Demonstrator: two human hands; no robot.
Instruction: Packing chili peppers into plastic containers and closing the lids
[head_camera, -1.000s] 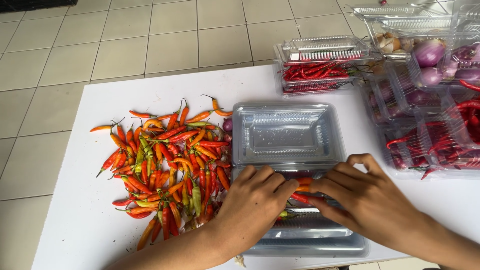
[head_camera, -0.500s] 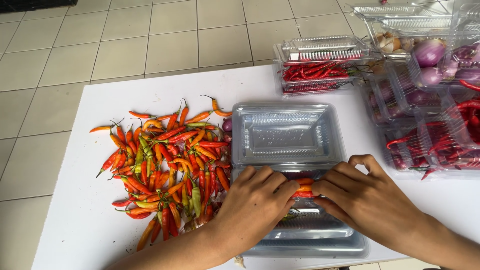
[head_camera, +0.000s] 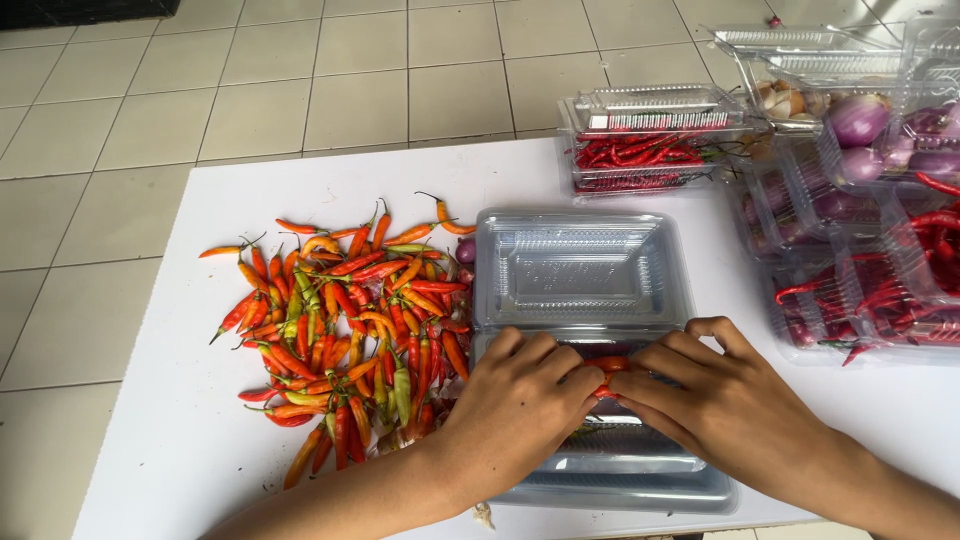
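Note:
A clear plastic clamshell box (head_camera: 580, 270) lies open on the white table (head_camera: 200, 440), its lid flat toward the far side. My left hand (head_camera: 520, 405) and my right hand (head_camera: 715, 400) rest palm down over the near half, fingertips meeting on a few red chillies (head_camera: 610, 367) inside it. Both hands press on or hold those chillies; the fingers hide most of them. A loose pile of red, orange and green chillies (head_camera: 345, 325) lies just left of the box.
Closed clear boxes of red chillies (head_camera: 645, 150) stand at the back. A stack of clear boxes with red onions (head_camera: 860, 120), garlic and more chillies (head_camera: 880, 290) fills the right side. Tiled floor lies beyond the table's far and left edges.
Both hands stay over the near half of the box; the fingers have shifted slightly around the red chillies. Nothing else has moved.

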